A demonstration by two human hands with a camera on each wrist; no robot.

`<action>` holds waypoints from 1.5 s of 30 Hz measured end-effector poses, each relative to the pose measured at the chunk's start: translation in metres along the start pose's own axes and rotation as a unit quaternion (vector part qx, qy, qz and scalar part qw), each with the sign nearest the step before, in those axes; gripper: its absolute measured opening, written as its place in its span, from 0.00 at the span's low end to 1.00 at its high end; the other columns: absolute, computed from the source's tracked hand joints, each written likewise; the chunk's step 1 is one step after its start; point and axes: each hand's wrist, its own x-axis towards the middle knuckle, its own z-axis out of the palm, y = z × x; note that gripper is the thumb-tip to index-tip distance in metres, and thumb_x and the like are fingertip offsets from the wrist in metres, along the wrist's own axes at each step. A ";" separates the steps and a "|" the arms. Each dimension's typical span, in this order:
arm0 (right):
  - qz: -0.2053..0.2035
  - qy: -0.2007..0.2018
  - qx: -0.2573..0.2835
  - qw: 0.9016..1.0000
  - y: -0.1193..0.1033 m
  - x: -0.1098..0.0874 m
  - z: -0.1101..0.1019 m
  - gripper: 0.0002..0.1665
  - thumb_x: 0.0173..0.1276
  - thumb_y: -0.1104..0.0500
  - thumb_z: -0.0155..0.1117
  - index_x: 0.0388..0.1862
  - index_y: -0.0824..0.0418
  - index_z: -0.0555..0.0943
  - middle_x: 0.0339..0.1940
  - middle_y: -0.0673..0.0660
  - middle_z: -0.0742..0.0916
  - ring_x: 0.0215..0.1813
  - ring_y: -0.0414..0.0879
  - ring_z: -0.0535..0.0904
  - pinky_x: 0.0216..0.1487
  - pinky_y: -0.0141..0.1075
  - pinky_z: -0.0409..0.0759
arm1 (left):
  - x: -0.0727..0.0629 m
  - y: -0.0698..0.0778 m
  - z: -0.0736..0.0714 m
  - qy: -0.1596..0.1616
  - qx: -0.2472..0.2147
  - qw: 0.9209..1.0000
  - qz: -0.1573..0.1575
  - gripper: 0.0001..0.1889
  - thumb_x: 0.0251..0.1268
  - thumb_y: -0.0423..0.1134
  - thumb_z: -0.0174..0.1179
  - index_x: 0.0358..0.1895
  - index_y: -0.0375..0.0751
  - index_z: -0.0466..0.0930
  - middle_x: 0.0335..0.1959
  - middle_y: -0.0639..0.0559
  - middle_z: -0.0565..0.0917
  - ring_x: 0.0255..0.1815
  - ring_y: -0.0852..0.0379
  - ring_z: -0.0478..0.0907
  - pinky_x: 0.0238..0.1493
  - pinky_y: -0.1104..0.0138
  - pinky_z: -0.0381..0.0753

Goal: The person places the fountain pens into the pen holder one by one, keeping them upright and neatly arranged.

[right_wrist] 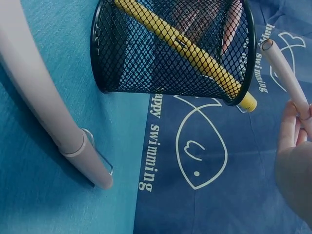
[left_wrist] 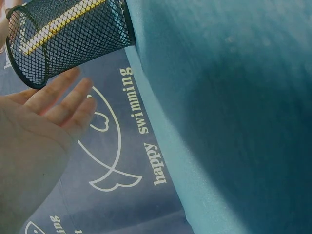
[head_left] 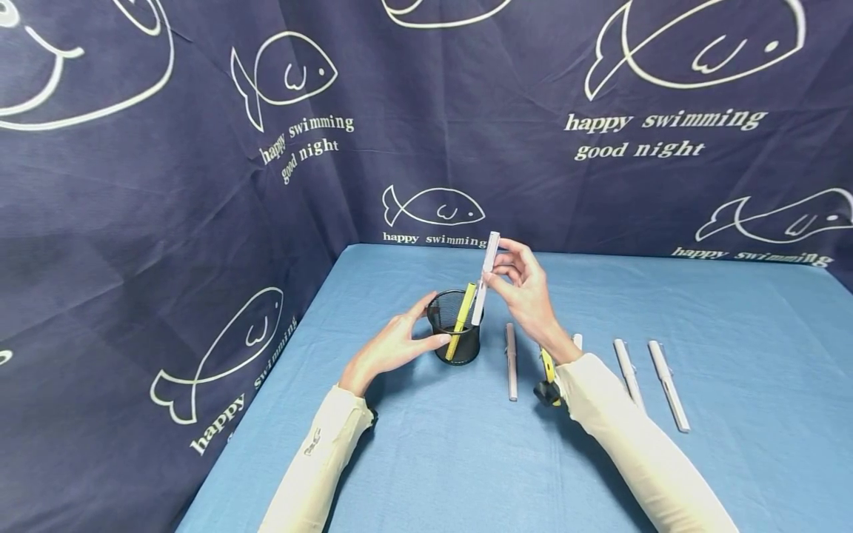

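Observation:
A black mesh pen cup [head_left: 466, 348] stands upright on the table with a yellow pen [head_left: 463, 314] leaning inside it. My left hand [head_left: 395, 342] holds the cup from the left, thumb at the near rim and index finger round the far side. In the left wrist view, its other fingers spread beside the mesh [left_wrist: 87, 41]. My right hand [head_left: 526, 292] pinches a whitish pen [head_left: 478, 305] between thumb and fingers, tilted, its lower end over the cup's right rim. The right wrist view shows that pen's end [right_wrist: 278, 58] just beyond the cup mouth.
A pinkish-grey pen [head_left: 511, 363] lies right of the cup. Two whitish pens, one [head_left: 628, 370] beside the other [head_left: 668, 385], lie farther right. A yellow item [head_left: 548, 364] and a white tip [head_left: 577, 341] show by the right wrist. A dark fish-print curtain [head_left: 426, 148] borders the blue table [head_left: 453, 459].

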 end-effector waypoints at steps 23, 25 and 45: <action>-0.008 0.009 -0.014 1.000 0.005 -0.002 0.005 0.34 0.64 0.83 0.62 0.70 0.75 0.69 0.45 0.57 0.79 0.44 0.42 0.80 0.50 0.32 0.79 | 0.001 -0.001 0.000 -0.001 0.000 1.000 0.006 0.48 0.67 0.64 0.65 0.85 0.57 0.52 0.73 0.41 0.73 0.75 0.50 0.67 0.71 0.49 0.67; -0.010 0.011 -0.014 1.000 0.006 -0.002 0.006 0.34 0.64 0.83 0.62 0.70 0.76 0.69 0.45 0.58 0.79 0.44 0.42 0.80 0.50 0.32 0.79 | 0.001 0.000 0.000 -0.001 0.000 1.000 0.005 0.48 0.67 0.64 0.65 0.85 0.57 0.52 0.73 0.41 0.73 0.75 0.49 0.67 0.70 0.49 0.67; -0.006 -0.004 -0.062 0.998 0.008 -0.011 0.000 0.32 0.65 0.81 0.63 0.68 0.75 0.70 0.46 0.65 0.79 0.44 0.42 0.79 0.50 0.30 0.78 | 0.001 -0.001 0.002 0.001 -0.001 1.000 0.008 0.49 0.67 0.64 0.65 0.85 0.54 0.52 0.73 0.41 0.73 0.75 0.48 0.67 0.70 0.48 0.68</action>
